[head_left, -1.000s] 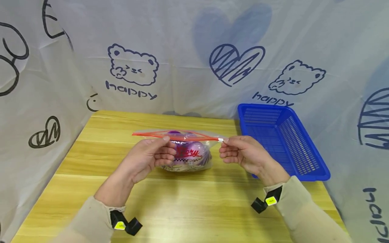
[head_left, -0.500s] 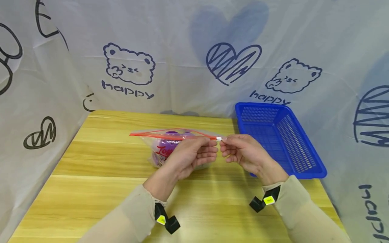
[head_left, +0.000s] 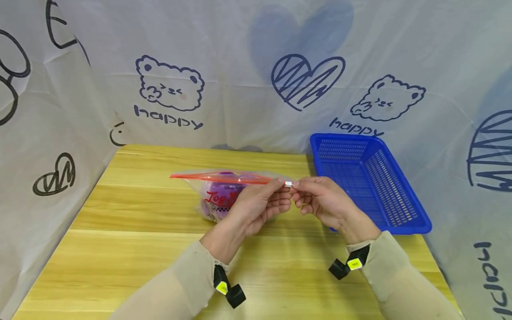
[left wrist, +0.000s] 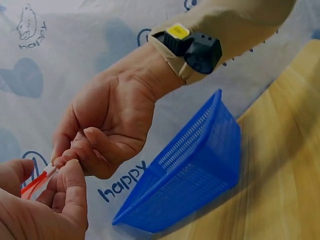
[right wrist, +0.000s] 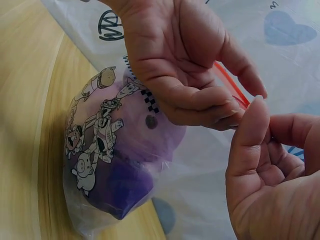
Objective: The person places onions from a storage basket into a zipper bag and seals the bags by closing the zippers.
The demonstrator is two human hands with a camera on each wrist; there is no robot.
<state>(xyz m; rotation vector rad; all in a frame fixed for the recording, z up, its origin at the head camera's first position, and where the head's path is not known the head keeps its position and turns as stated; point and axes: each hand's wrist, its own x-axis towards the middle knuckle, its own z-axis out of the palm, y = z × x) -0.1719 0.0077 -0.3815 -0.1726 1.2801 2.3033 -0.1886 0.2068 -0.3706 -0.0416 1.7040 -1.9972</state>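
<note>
A clear plastic bag (head_left: 224, 195) is being held upright over the middle of the wooden plank surface (head_left: 132, 240), its base appearing to rest there. A red zip strip (head_left: 220, 177) is running along its top edge, ending in a small white slider (head_left: 288, 183). The strip beside the slider is being pinched in the left hand (head_left: 256, 205), grip narrow, fingers curled. The slider is being pinched between thumb and forefinger of the right hand (head_left: 326, 204), grip likewise narrow. The two hands are nearly touching. A rounded purple item (right wrist: 125, 150) printed with cartoon figures is being contained in the bag. A blue perforated plastic basket (head_left: 404, 209), rectangular, is standing just right of the hands.
</note>
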